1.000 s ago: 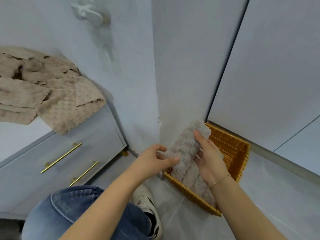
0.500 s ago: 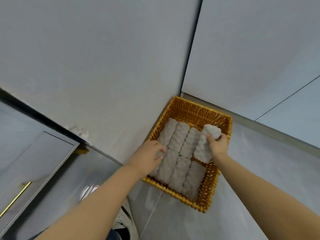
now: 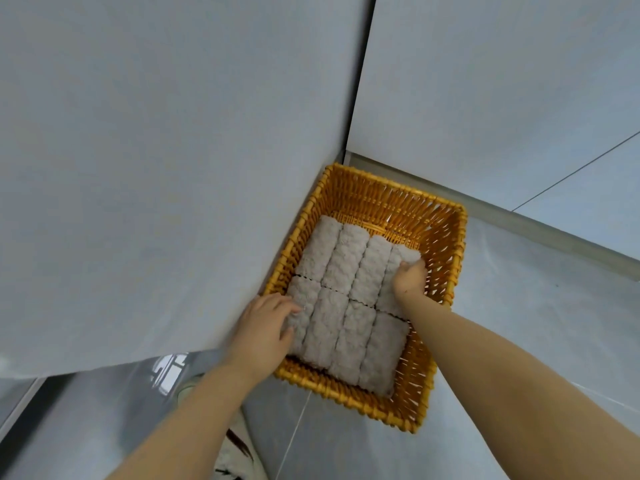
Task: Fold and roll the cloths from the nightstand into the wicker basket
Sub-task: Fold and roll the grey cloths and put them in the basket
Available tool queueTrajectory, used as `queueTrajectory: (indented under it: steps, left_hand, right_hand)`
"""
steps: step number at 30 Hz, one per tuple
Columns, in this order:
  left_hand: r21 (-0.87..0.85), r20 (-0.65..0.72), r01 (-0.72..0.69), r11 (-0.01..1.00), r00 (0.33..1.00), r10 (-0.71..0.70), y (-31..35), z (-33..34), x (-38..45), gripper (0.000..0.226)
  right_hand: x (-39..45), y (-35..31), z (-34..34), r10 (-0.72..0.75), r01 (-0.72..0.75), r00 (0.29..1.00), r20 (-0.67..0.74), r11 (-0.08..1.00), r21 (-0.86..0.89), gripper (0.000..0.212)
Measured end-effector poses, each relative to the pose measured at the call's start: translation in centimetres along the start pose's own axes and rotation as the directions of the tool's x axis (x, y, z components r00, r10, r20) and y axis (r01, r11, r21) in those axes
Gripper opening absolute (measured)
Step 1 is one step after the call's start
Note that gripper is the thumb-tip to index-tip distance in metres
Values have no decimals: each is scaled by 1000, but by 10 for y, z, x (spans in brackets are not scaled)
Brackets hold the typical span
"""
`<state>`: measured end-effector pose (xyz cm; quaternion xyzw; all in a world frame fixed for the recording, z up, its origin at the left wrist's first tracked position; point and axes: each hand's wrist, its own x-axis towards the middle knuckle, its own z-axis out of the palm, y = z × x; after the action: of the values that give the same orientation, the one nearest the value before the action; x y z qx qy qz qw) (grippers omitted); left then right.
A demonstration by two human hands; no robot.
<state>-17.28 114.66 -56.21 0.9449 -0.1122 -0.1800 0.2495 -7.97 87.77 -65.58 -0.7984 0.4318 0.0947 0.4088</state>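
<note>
Both hands down in an orange woven wicker basket (image 3: 446,258) of rolled cloths, floor corner by grey walls.

Left hand (image 3: 265,327): fingers loosely spread, lying flat on the near-left grey fluffy rolled cloth (image 3: 301,313), gripping nothing. Eight rolls in two rows of four fill the basket's left and middle; bare wicker strip at right. Right hand (image 3: 410,280): fingers curled down onto the far-right grey rolled cloth (image 3: 398,268), grasping it inside the basket beside the right wall.
</note>
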Motion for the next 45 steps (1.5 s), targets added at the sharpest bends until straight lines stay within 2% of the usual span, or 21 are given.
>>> queueTrajectory:
  steps: [4, 6, 8, 10, 12, 15, 18, 22, 25, 28, 32, 36, 40, 42, 45]
  left_hand:
    - [25, -25, -9, 1000, 1000, 9, -1, 4, 1, 35]
    - [13, -39, -5, 1000, 999, 5, 0, 5, 2, 35]
    - [3, -48, 4, 1000, 999, -4, 0, 4, 3, 36]
    - [-2, -41, 12, 1000, 999, -12, 0, 5, 3, 36]
    - [1, -26, 21, 1000, 999, -21, 1, 6, 3, 36]
    - [-26, -22, 49, 998, 999, -50, 2, 6, 4, 35]
    - [-75, -20, 92, 993, 995, -94, 6, 1, 4, 34]
    - [-196, -8, 139, 971, 990, -143, 17, -15, -1, 30]
    - [-250, 22, 156, 956, 988, -156, 32, -38, -15, 24]
    - [-276, 37, 168, 946, 986, -165, 52, -68, -34, 25]
    - [-384, -29, 154, 911, 984, -179, 85, -113, -73, 16]
    - [-442, -169, 94, 892, 968, -186, 117, -156, -124, 12]
    - [-492, -246, 57, 869, 948, -202, 140, -202, -174, 13]
    - [-495, -311, 31, 868, 927, -210, 144, -227, -203, 15]
    - [-479, -409, 8, 878, 883, -231, 143, -261, -239, 17]
  right_hand:
    - [-23, 7, 2, -280, 277, 955, -97, 960, -48, 58]
    - [-26, 18, 4, -443, 413, 891, -99, 881, -229, 68]
    - [-24, 31, 8, -553, 507, 833, 17, 749, -426, 66]
    - [-24, 40, 11, -528, 535, 835, 154, 715, -451, 55]
    - [-22, 49, 11, -435, 515, 857, 278, 693, -504, 56]
    - [-19, 52, 11, -380, 494, 870, 315, 665, -560, 57]
    - [-27, 42, 10, -403, 491, 871, 281, 721, -489, 57]
    - [-69, 32, -8, -546, 569, 822, 162, 793, -219, 54]
    - [-116, 25, -32, -584, 616, 771, 256, 786, -62, 45]
    - [-157, 18, -57, -638, 688, 703, 313, 722, -72, 29]
    - [-214, -10, -92, -666, 727, 628, 403, 686, 2, 27]
    - [-264, -56, -133, -731, 819, 494, 471, 574, 32, 23]
    - [-316, -105, -179, -770, 860, 359, 528, 492, 133, 21]
    - [-353, -125, -195, -786, 898, 262, 559, 411, 158, 21]
    - [-402, -151, -204, -817, 933, 160, 554, 308, 185, 19]
